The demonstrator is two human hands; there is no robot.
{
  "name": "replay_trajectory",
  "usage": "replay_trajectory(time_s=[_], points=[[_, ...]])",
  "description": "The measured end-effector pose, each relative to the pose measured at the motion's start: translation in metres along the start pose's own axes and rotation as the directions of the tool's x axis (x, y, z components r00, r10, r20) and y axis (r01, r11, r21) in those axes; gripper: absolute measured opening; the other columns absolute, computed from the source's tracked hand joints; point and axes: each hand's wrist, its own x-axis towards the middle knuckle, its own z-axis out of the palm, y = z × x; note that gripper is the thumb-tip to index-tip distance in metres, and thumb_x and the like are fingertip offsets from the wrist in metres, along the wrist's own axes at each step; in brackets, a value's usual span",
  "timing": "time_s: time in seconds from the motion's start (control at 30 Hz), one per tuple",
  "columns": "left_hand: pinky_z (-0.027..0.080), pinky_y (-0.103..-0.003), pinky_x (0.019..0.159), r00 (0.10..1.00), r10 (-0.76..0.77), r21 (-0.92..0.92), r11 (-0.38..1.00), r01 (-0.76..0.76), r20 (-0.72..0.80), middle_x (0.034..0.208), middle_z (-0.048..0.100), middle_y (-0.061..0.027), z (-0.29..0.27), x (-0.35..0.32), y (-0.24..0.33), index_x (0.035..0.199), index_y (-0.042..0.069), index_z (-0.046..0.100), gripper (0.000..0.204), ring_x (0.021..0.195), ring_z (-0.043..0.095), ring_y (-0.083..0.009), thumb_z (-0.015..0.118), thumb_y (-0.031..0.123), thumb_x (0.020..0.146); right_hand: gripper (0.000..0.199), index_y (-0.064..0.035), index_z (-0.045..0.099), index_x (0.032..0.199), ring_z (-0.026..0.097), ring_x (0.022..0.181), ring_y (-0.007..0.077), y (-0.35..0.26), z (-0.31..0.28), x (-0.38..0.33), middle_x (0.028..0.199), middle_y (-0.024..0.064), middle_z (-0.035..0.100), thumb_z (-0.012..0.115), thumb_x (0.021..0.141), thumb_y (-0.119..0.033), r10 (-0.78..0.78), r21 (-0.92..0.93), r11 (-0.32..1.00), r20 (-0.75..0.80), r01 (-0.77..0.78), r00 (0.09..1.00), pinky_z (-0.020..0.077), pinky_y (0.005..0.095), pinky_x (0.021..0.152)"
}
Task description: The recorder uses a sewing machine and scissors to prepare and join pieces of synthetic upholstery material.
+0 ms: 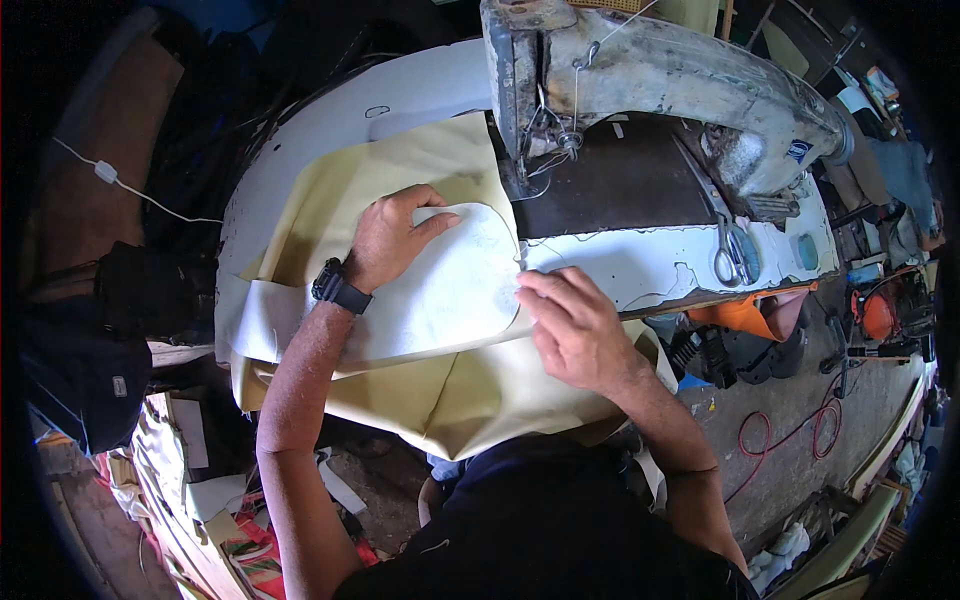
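A large piece of pale yellow upholstery material lies over the sewing table, its white backing turned up in a rounded flap. My left hand, with a black watch on the wrist, holds the flap's top edge between thumb and fingers. At the flap's right edge my right hand is closed, fingertips pinching the material's border. A thin thread lies close to those fingertips. The sewing machine stands beyond, its needle and presser foot just past the material's far right corner.
Large scissors lie on the table's right part, by the machine's base. The white tabletop has chipped edges. An orange piece hangs below its front edge. A red cable lies on the floor at right; a white cord hangs at left.
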Motion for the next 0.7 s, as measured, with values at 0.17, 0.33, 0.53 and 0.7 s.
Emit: replay_trajectory(time_s=[0.17,0.33,0.53,0.7], points=[[0.057,-0.042,0.073,1.0,-0.016,0.01,1.0,0.016,0.01,0.095,0.076,-0.0115,-0.003,-0.002,-0.002,0.102,0.007,0.073,0.03,0.077,0.072,-0.0318,0.081,0.033,0.091,0.038,0.0043,0.07,0.117,0.061,0.107,0.0311,0.012,-0.011,0.017,0.128,0.0126,0.066,0.066,0.079,0.0,0.019,-0.043,0.999,0.038,-0.017,0.999,0.0541,0.0425,0.092],[0.056,-0.039,0.078,0.996,-0.063,0.062,0.996,0.059,0.057,0.099,0.077,-0.0145,-0.014,-0.003,0.002,0.106,0.002,0.072,0.033,0.088,0.074,-0.0293,0.083,0.029,0.09,0.044,0.0006,0.068,0.124,0.054,0.121,0.0275,0.01,-0.005,0.022,0.136,0.0079,0.063,0.071,0.081,-0.009,0.015,-0.161,0.987,0.226,0.022,0.974,0.0476,0.0428,0.104],[0.051,-0.038,0.067,0.996,-0.073,0.099,0.993,0.069,0.041,0.079,0.067,-0.0105,-0.053,-0.033,-0.038,0.101,0.001,0.071,0.033,0.071,0.063,-0.0225,0.08,0.032,0.092,0.04,0.0027,0.067,0.12,0.054,0.124,0.0288,0.008,0.0,0.024,0.134,0.0115,0.062,0.071,0.083,-0.011,0.013,-0.169,0.985,0.207,0.023,0.978,0.0476,0.0441,0.105],[0.042,-0.034,0.06,0.937,-0.332,-0.046,0.94,0.338,0.108,0.065,0.051,-0.007,-0.06,-0.029,-0.044,0.097,-0.003,0.067,0.033,0.062,0.045,-0.0116,0.079,0.028,0.094,0.033,0.0044,0.066,0.114,0.051,0.126,0.0303,0.015,0.006,0.03,0.126,0.0168,0.06,0.07,0.091,-0.019,-0.056,-0.198,0.975,0.239,0.105,0.969,0.0452,0.046,0.108]])
